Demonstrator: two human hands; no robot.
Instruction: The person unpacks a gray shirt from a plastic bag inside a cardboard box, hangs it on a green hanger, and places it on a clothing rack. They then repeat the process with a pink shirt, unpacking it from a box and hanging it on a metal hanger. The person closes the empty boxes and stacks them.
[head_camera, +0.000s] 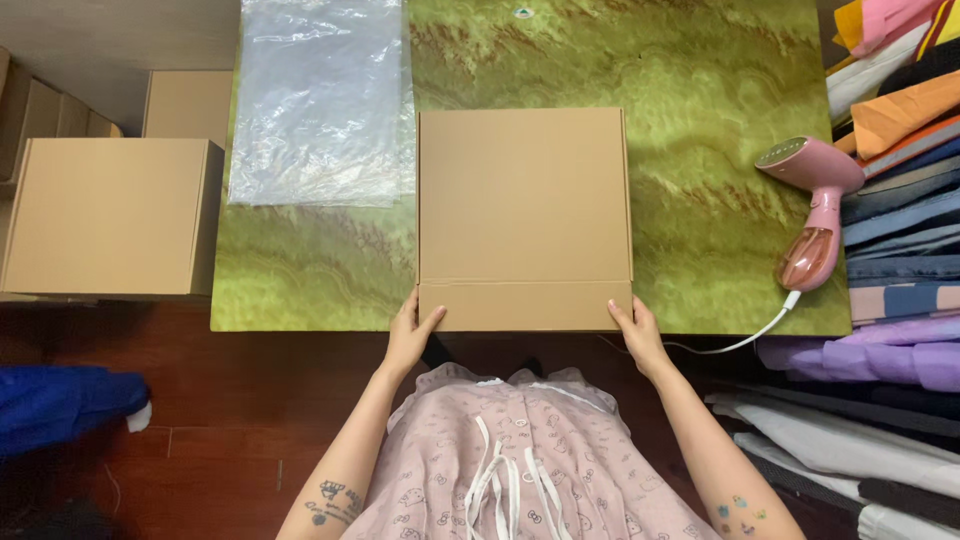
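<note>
A closed brown cardboard box (523, 215) lies flat at the near edge of a green marbled table (700, 120). My left hand (411, 334) grips the box's near left corner, thumb on the front flap. On the near right corner rests my right hand (636, 332), fingers against the box's side. Both hands hold the box from the front edge.
A stack of clear plastic bags (318, 100) lies on the table's far left. A pink handheld steamer (815, 215) with a white cord sits at the right. More brown boxes (110, 215) stand to the left. Folded clothes (900, 200) pile up on the right.
</note>
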